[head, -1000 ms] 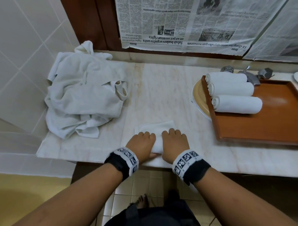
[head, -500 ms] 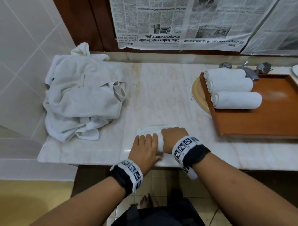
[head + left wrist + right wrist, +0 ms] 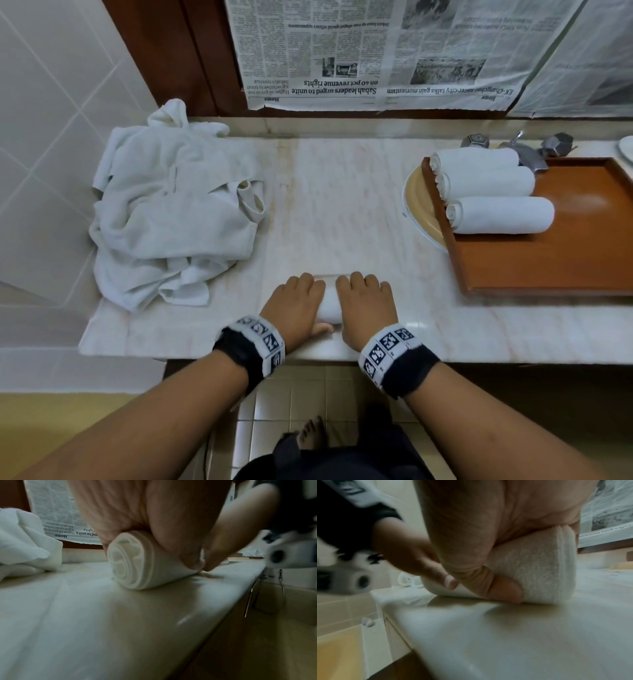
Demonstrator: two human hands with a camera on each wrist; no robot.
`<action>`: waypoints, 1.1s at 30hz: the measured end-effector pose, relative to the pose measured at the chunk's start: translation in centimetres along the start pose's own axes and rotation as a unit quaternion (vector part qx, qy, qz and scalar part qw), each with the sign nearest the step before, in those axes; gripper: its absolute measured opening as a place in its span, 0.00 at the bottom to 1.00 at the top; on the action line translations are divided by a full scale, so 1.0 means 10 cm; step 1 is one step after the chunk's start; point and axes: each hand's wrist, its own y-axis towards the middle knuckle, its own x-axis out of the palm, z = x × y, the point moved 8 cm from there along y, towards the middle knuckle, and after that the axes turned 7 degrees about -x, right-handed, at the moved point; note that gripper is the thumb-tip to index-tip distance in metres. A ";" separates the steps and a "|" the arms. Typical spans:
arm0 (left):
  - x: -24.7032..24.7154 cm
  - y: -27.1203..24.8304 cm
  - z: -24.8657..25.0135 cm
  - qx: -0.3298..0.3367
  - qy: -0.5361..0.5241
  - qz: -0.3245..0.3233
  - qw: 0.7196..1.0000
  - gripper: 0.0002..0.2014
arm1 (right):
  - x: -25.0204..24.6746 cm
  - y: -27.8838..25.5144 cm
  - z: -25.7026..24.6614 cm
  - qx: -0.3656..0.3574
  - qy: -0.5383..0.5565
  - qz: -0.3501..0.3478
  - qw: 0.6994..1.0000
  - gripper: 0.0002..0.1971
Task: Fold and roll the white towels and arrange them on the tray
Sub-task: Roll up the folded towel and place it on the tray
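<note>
Counter (image 3: pixel 342 205): towel heap (image 3: pixel 171 219) at left; tray (image 3: pixel 582 260) at right, three rolled towels (image 3: pixel 493 192) along its rear-left, apparently overlapping a basin (image 3: pixel 419 202); towel roll (image 3: pixel 329 301) near front edge under left hand (image 3: pixel 294 308) and right hand (image 3: pixel 366 308).

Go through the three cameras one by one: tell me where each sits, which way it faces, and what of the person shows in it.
Head: worn on the head, looking forward and down at the counter; shows both forearms, the left hand and right hand on the rolled towel, and a foot.
Left wrist: low along the left hand, facing the roll's spiral end.
Right wrist: low along the right hand, facing the roll's other end.
Shared: both wrist views show both thumbs against the roll.
</note>
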 end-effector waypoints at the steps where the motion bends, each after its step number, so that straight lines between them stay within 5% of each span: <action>1: 0.00 -0.08 0.00 0.001 0.005 0.042 0.999 0.40 | -0.02 0.05 0.02 -0.001 0.007 -0.006 1.000 0.34; 3: -0.08 -0.22 -0.04 -0.008 -0.013 0.146 0.989 0.39 | -0.04 0.15 0.08 0.003 0.026 -0.022 0.999 0.33; 6: -0.26 -0.42 -0.09 -0.028 -0.056 0.211 0.975 0.19 | -0.03 0.28 0.16 0.018 0.046 -0.051 0.997 0.30; 7: -0.27 -0.44 -0.14 -0.053 -0.092 0.179 0.978 0.16 | -0.02 0.30 0.18 0.022 0.049 -0.057 0.997 0.30; 9: -0.04 -0.43 -0.22 -0.138 -0.198 0.010 0.970 0.23 | 0.00 0.33 0.20 0.026 0.056 -0.065 0.996 0.30; 10: 0.11 -0.44 -0.24 -0.182 -0.278 -0.072 0.940 0.26 | 0.01 0.33 0.20 0.027 0.061 -0.065 0.996 0.30; 12: 0.33 -0.44 -0.16 -0.248 -0.510 -0.156 0.809 0.28 | 0.00 0.32 0.19 0.022 0.074 -0.057 0.995 0.30; 14: 0.37 -0.33 -0.08 -0.274 -0.666 -0.137 0.680 0.28 | 0.01 0.28 0.20 0.016 0.102 -0.053 0.993 0.28; 17: 0.31 -0.13 0.02 -0.290 -0.787 -0.078 0.538 0.25 | 0.03 0.20 0.28 0.007 0.190 -0.071 0.979 0.24; 20: 0.14 0.05 0.08 -0.296 -0.847 -0.010 0.441 0.27 | 0.01 0.09 0.38 -0.023 0.283 -0.123 0.951 0.23; 24: -0.20 0.34 0.36 -0.243 -0.873 0.024 0.423 0.35 | -0.22 0.01 0.78 -0.073 0.327 -0.138 0.932 0.29; 30: -0.93 0.91 1.22 -0.105 -0.888 0.020 0.448 0.34 | -0.72 -0.17 2.11 -0.085 0.325 -0.036 0.941 0.67; 31: -1.00 1.00 1.40 -0.090 -0.885 0.011 0.457 0.32 | -0.76 -0.21 2.27 -0.103 0.338 -0.051 0.934 0.69; 33: -1.06 1.14 1.76 -0.070 -0.878 -0.007 0.473 0.28 | -0.80 -0.31 2.52 -0.162 0.372 -0.091 0.909 0.58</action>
